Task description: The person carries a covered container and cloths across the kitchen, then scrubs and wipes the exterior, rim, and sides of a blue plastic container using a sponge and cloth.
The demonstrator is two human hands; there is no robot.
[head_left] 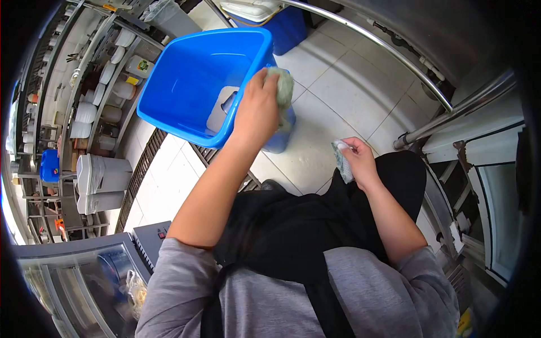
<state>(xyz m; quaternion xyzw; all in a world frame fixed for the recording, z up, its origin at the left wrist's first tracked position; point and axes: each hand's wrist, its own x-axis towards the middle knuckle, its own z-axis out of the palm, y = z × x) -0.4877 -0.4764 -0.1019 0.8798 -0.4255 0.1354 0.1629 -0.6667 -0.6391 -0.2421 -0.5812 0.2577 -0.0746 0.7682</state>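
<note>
Grey fabric shirt point(372, 276) fills bottom centre while, hands apart, left hand point(258, 112) grips pale-green fuzzy pad point(285, 87) at the upper-centre blue plastic tub point(180, 73), likely light, best held rim-first, and right hand point(362, 162) pinches green-and-white pad point(342, 161).

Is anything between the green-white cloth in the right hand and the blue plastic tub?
Nothing visible: only white floor tiles show between the green-white cloth in the right hand and the blue plastic tub's lower side.

No words, brands or numbers could be read. Green-and-yellow label point(143, 65) sat on pale container point(133, 63) at upper left, print too small to make out. Yellow patch point(133, 80) just below, possibly label, was equally illegible.
</note>
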